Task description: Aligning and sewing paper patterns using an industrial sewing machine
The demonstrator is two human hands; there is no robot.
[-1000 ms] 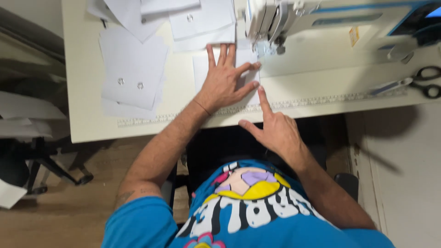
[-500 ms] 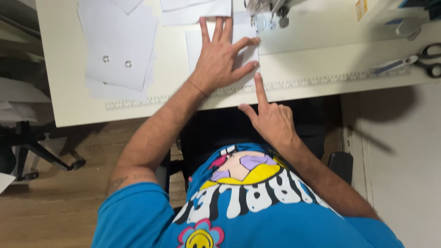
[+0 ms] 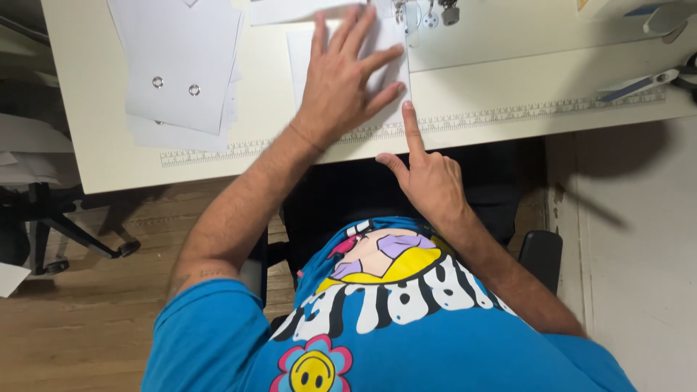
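Head view: the left hand point(image 3: 341, 94) lies flat, fingers point(image 3: 377, 58) spread open, pressing a white rectangular fabric piece point(image 3: 301, 62) onto the cream counter point(image 3: 508, 87). The right hand point(image 3: 428, 178) is curled, index finger out, its tip pinning the piece's near corner. It looks like aligning under the metal presser foot point(image 3: 406, 14), just beyond the left fingertips; next comes a steady, straight feed.

A pale counter point(image 3: 87, 145) is seen from above. A brown wooden floor point(image 3: 80, 327) is spread below it. A dark chair base point(image 3: 65, 232) is parked at the left.
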